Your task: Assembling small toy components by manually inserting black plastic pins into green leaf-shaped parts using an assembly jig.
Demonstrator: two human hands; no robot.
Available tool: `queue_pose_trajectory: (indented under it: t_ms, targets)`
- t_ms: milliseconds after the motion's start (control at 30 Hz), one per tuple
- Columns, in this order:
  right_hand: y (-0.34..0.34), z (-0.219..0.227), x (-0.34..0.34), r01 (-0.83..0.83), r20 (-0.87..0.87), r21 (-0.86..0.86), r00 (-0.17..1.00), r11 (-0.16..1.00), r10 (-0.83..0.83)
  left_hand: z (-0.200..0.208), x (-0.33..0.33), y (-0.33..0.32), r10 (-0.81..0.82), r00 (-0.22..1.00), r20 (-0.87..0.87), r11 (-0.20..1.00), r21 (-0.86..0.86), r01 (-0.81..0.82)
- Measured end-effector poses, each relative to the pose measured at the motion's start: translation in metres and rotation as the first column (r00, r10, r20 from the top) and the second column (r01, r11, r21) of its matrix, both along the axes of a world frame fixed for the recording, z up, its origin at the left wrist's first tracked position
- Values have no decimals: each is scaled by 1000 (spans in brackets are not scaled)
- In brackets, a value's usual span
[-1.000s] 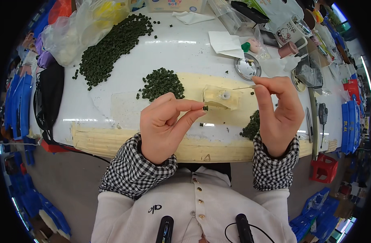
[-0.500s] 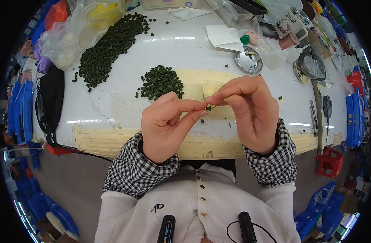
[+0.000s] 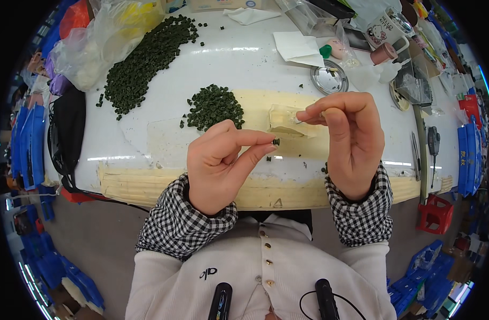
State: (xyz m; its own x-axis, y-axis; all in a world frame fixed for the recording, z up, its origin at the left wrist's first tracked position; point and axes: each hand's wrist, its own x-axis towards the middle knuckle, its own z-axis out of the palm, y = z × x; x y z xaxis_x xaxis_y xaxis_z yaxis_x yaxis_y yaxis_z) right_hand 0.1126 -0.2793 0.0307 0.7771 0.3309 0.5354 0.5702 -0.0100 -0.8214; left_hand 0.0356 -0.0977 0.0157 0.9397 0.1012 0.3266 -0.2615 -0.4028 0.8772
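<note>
My left hand (image 3: 219, 168) pinches a small dark green ribbed part (image 3: 276, 142) between thumb and forefinger, its end sticking out past the fingertips. To the right and a little farther off, my right hand (image 3: 356, 146) is closed in a pinch. Something small and pale shows at its fingertips, too small to name. Beneath those fingertips lies a pale yellow, shiny block or packet (image 3: 285, 121). A small heap of dark green parts (image 3: 215, 108) sits beyond my left hand. One loose green part (image 3: 269, 159) lies on the table just below the pinched one.
A larger heap of green parts (image 3: 148, 64) spreads at the far left beside clear plastic bags (image 3: 95, 53). A round metal dish (image 3: 330, 78), white paper (image 3: 299, 48), a mug (image 3: 383, 29) and a thread spool (image 3: 383, 54) stand far right. Tweezers (image 3: 415, 154) lie at the right.
My right hand has drawn away to the right from the green part; a thin, needle-like thing between them no longer shows there. My left hand stays almost still, holding the part.
</note>
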Motion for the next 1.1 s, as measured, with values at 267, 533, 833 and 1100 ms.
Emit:
queue_pose_trajectory:
  t_ms: [267,533,833,1100]
  targets:
    - [-4,-12,15,249,318,-499,943,830,-92,-1,-1,0,11,1000,7,1000,-27,-11]
    - [-7,12,-19,81,139,-418,990,905,-24,0,0,2,49,998,33,998,-52,-48]
    - [2,-3,-33,-148,-65,-323,989,935,134,0,0,3,54,997,60,998,-35,-52]
    - [1,-10,-30,-138,47,-360,985,923,166,-2,0,1,49,998,50,998,-43,-47]
